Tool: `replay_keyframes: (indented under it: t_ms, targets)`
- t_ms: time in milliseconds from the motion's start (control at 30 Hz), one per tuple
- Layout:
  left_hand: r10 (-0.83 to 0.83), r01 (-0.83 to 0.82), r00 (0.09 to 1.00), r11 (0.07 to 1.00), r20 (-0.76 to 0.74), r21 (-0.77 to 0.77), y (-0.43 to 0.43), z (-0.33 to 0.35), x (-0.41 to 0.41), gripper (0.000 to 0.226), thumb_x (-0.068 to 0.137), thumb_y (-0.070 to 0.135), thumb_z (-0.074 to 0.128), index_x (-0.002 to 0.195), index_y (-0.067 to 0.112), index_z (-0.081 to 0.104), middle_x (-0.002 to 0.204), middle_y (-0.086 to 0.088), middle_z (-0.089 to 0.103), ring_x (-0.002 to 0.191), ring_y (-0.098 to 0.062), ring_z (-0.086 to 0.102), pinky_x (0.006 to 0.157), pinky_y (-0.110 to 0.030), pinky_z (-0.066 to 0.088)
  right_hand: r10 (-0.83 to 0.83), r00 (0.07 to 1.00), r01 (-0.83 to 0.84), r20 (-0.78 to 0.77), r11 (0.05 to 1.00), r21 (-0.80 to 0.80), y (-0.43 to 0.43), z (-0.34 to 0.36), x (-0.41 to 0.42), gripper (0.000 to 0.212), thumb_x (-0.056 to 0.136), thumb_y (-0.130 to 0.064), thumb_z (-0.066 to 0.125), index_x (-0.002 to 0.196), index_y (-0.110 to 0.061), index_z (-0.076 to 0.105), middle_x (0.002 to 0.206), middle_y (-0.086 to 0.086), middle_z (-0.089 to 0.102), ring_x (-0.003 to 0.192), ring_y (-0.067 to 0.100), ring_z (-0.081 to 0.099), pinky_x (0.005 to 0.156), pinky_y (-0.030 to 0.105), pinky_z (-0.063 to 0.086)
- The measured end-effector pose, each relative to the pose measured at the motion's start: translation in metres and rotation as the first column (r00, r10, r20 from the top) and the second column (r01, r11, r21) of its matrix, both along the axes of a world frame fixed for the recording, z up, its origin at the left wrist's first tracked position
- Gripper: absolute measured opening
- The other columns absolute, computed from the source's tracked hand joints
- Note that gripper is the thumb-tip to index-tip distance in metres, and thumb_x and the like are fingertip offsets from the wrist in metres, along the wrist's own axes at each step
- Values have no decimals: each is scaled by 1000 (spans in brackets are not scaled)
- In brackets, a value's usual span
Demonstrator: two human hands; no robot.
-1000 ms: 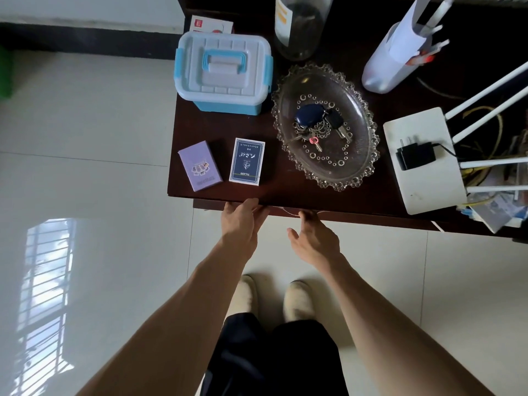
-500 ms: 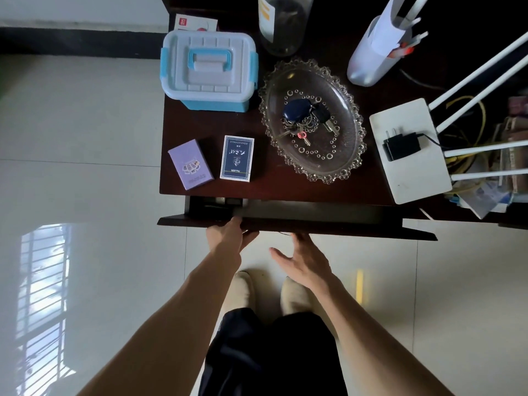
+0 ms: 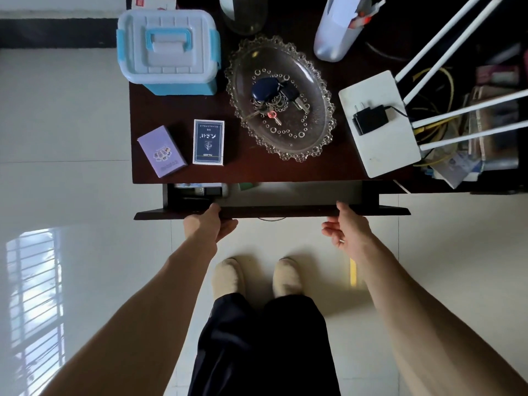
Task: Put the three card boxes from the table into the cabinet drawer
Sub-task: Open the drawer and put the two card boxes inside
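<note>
Dark table (image 3: 257,172), drawer (image 3: 271,211) contents shadowed, third box unseen.

table (image 3: 251,170): dark reddish-brown
purple box (image 3: 161,151): lilac, small card pictures on its face
blue box (image 3: 208,142): navy, white border, white emblem
bin (image 3: 168,50): pale grey lid, sky-blue base, handle and clips
dish (image 3: 320,130): clear glass, beaded rim, rings of bubbles
router (image 3: 380,147): white
adapter (image 3: 370,119): black
floor (image 3: 57,110): cream tiles
slippers (image 3: 228,277): beige
trousers (image 3: 263,347): black
</note>
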State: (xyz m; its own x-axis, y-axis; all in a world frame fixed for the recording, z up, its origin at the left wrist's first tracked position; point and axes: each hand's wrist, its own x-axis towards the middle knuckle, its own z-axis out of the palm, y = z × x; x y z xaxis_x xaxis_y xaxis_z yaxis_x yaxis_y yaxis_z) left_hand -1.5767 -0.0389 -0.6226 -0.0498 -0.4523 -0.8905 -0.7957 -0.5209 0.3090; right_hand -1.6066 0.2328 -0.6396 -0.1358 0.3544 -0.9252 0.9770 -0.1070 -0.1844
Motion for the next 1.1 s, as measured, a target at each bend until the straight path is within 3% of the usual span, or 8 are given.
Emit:
replay_keyframes:
  t_ms: [167, 533, 633, 733, 967, 1100]
  targets:
    - [7, -6, 1000, 1000, 17, -28, 2, 3, -2, 17, 83, 16, 65, 73, 4, 58, 43, -12, 66, 37, -21, 66, 56, -34, 60, -35, 999, 35, -13, 997, 66, -5, -5, 3, 40, 94, -42, 57, 83, -5, 64, 43, 3, 62, 33, 13, 52, 34, 16, 28]
    - [16, -13, 997, 999, 78, -34, 10, 13, 26, 18, 84, 18, 64, 75, 3, 62, 44, -11, 67, 34, -16, 64, 36, -18, 52, -45, 998, 43, 36, 998, 52, 5, -1, 30, 38, 96, -41, 60, 83, -6, 64, 56, 8, 68, 41, 15, 58, 36, 19, 36]
    - [11, -7, 996, 999, 90, -44, 14, 13, 39, 19, 83, 17, 63, 71, 2, 63, 44, -12, 67, 34, -16, 64, 38, -18, 53, -64, 997, 61, 49, 996, 59, 7, 0, 41, 36, 97, -39, 60, 85, -5, 63, 60, 10, 68, 42, 16, 59, 34, 19, 39]
    - [9, -4, 996, 999, 86, -52, 16, 13, 51, 21, 82, 16, 62, 68, 0, 62, 43, -12, 66, 33, -17, 63, 35, -18, 50, -70, 996, 67, 55, 995, 69, 9, 1, 53, 39, 97, -39, 60, 80, -4, 63, 46, 7, 65, 37, 14, 58, 35, 18, 40]
    - [40, -37, 995, 998, 86, -43, 21, 15, 76, 19, 83, 13, 62, 72, -2, 62, 44, -14, 66, 33, -18, 63, 35, -20, 51, -78, 993, 68, 94, 993, 98, 13, 1, 82, 42, 97, -40, 60, 74, -5, 62, 39, 3, 62, 40, 15, 60, 37, 18, 44]
    - [39, -37, 995, 999, 89, -34, 22, 14, 92, 20, 81, 14, 63, 71, -2, 60, 48, -15, 68, 36, -19, 65, 37, -20, 52, -65, 990, 53, 127, 994, 99, 15, 0, 95, 43, 98, -43, 58, 77, -5, 62, 48, 7, 65, 49, 18, 62, 41, 22, 46]
